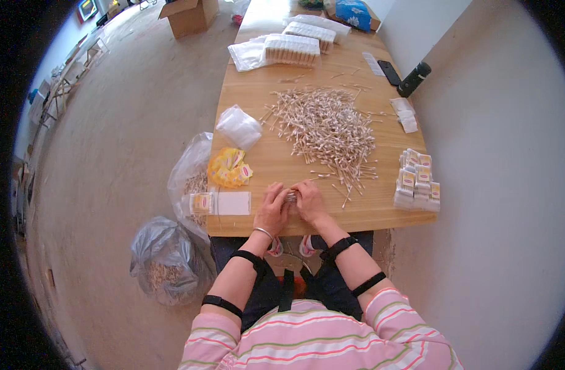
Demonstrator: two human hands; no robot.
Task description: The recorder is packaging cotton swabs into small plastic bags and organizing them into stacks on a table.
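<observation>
Hands: left hand (272, 208) and right hand (309, 200) curled together around a small bundle of swabs (290, 197) at the table's near edge.
Packs: yellow-labelled packets (417, 180) stacked right; yellow label heap (229, 167) left; flat white card (234, 203) beside it.
Table: pale wood table (270, 157), loose swab pile (327, 126) mid-table.
Room: concrete floor (128, 142), grey bag (162, 259), cardboard box (190, 15).

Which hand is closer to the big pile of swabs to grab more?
Probably the right hand. It sits nearer the swab pile, with stray swabs just beside it. The left hand is farther, toward the yellow labels. Both hold a small bundle.
</observation>
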